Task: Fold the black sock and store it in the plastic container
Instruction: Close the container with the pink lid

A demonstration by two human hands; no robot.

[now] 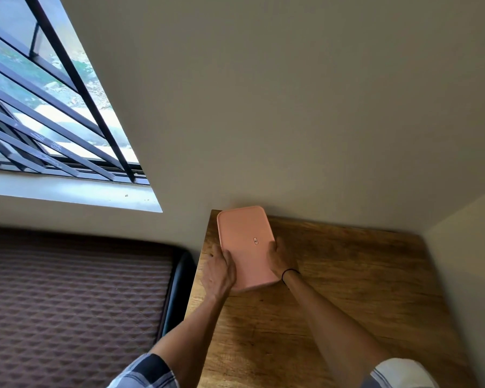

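A pink plastic container (pixel 245 242) with its lid on lies at the far left corner of the wooden table (pixel 347 289), against the wall. My left hand (pixel 220 271) grips its left side near the front end. My right hand (pixel 280 260) grips its right side, a black band around that wrist. The black sock is not in view; the lid hides whatever is inside.
A beige wall rises right behind the table and another closes it in on the right. To the left of the table lies a brown quilted mattress (pixel 73 303) with a dark edge. A barred window (pixel 48 107) sits above it.
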